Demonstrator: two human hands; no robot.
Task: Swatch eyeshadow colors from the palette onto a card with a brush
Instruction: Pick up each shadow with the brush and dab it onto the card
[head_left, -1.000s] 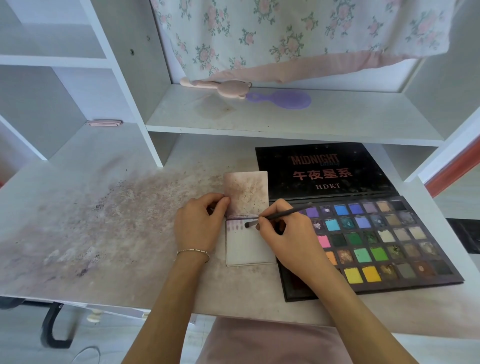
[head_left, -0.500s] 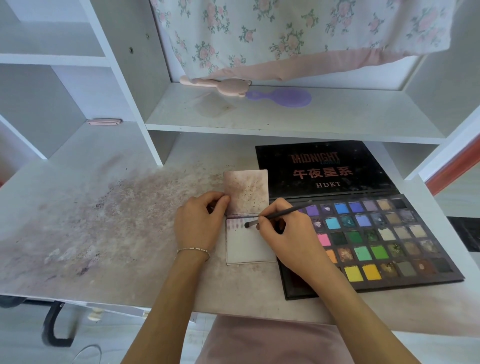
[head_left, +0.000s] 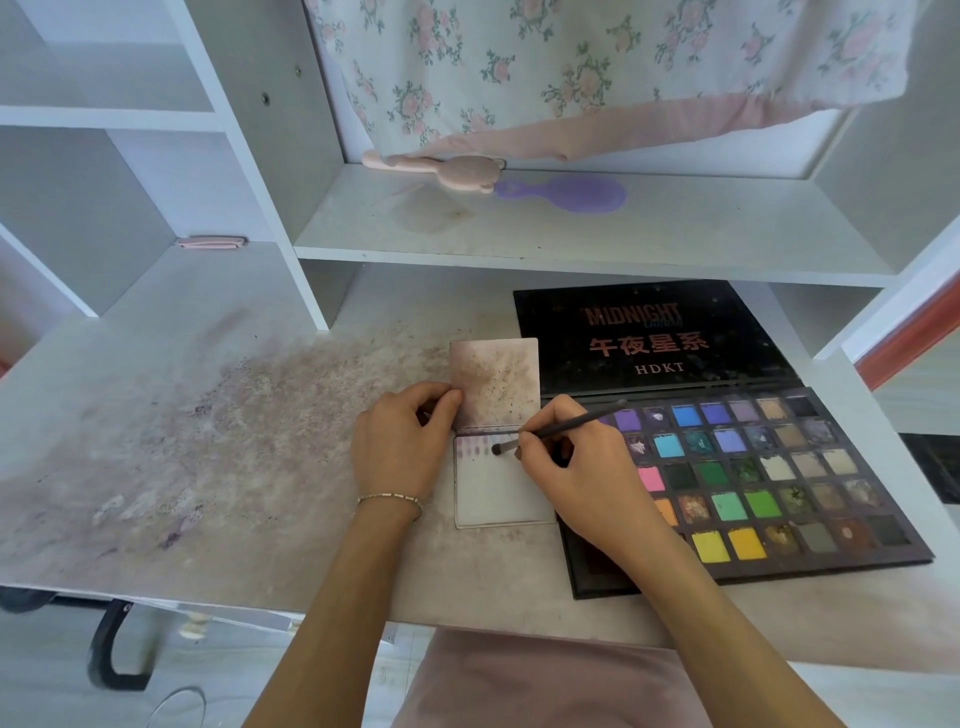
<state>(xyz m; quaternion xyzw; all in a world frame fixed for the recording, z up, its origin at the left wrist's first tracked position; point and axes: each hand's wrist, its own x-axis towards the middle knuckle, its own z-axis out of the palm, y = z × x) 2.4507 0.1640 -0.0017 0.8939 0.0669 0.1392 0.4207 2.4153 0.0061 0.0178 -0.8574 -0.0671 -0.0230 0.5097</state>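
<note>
A white card (head_left: 498, 493) lies on the desk, with a row of faint purple swatches along its top edge. A stained second card (head_left: 496, 382) lies just above it. My left hand (head_left: 402, 441) holds the cards at their left edge, thumb on the stained one. My right hand (head_left: 582, 473) pinches a thin dark brush (head_left: 561, 428), its tip touching the white card right of the swatches. The open eyeshadow palette (head_left: 753, 478), with several colored pans, lies to the right, partly under my right hand.
The palette's black lid (head_left: 649, 338) lies flat behind the pans. The desk (head_left: 234, 441) is smeared with purple powder on the left. On the shelf above lie a pink brush (head_left: 441, 169) and a purple hairbrush (head_left: 571, 192). A floral cloth (head_left: 571, 67) hangs behind.
The brush tip has shifted slightly on the card near the swatch row. Both hands stay almost where they were.
</note>
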